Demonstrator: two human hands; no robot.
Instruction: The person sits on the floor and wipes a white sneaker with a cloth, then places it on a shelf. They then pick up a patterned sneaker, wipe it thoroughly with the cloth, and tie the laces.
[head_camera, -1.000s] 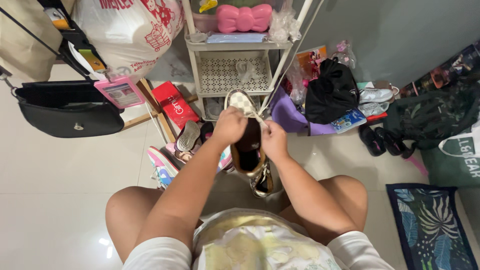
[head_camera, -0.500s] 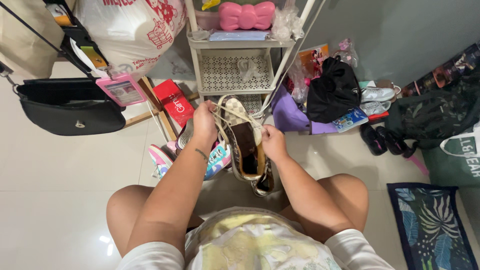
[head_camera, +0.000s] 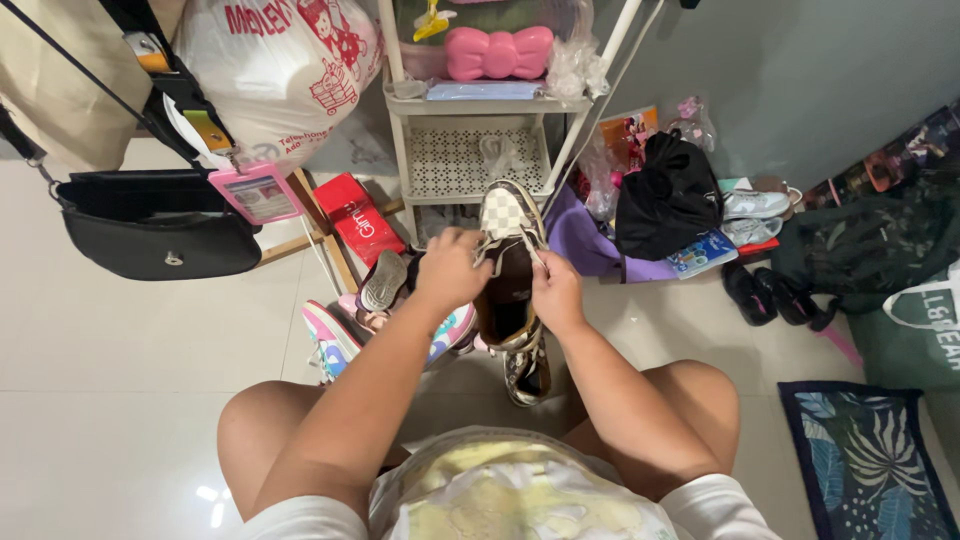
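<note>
Nearest, a second brown patterned shoe (head_camera: 527, 372) lies on the pale tiled floor (head_camera: 120, 360) between the knees. Above it both hands hold up a brown checked sneaker with a cream toe (head_camera: 507, 262). The left hand (head_camera: 452, 268) is curled closed on the sneaker's left edge; the right hand (head_camera: 556, 293) pinches a pale lace (head_camera: 533, 250) at its right edge. Left of the sneaker, a pile of colourful shoes (head_camera: 385, 300) crowds the floor. Behind stand a red box (head_camera: 358, 218) and a white perforated shelf trolley (head_camera: 478, 155), with a black fabric bag (head_camera: 668, 195) on its right. A black handbag (head_camera: 160, 228) hangs at far left.
</note>
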